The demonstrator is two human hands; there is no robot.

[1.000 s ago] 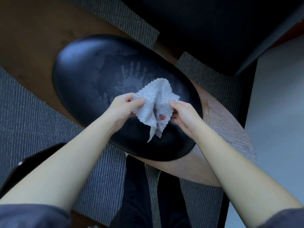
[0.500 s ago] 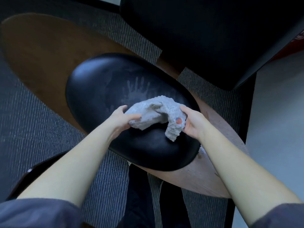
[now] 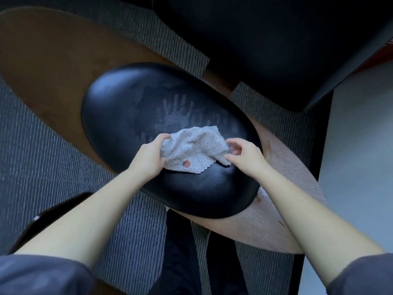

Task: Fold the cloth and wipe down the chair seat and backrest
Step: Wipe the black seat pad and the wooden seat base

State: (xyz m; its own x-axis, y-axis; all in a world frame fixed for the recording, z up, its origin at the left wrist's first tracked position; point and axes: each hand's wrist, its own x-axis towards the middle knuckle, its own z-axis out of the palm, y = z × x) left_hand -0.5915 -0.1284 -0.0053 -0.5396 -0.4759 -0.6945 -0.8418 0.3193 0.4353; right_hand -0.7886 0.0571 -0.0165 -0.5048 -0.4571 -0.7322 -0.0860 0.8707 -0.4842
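a crumpled pale cloth (image 3: 195, 150) is held down on the black chair seat (image 3: 131, 116), toward its near right part.

the cloth's left edge is gripped by the left hand (image 3: 148, 158), with the fingers curled round a bunched fold. the right hand (image 3: 244, 154) is set at the cloth's right edge with fingers loosely bent; whether fabric is pinched there cannot be told. a small red mark (image 3: 186, 163) is shown on the cloth's near side. a pale handprint (image 3: 176, 111) is seen on the seat just beyond the cloth. a wooden panel (image 3: 276, 220) is seen under the seat, with striped grey carpet (image 3: 32, 145) around it.
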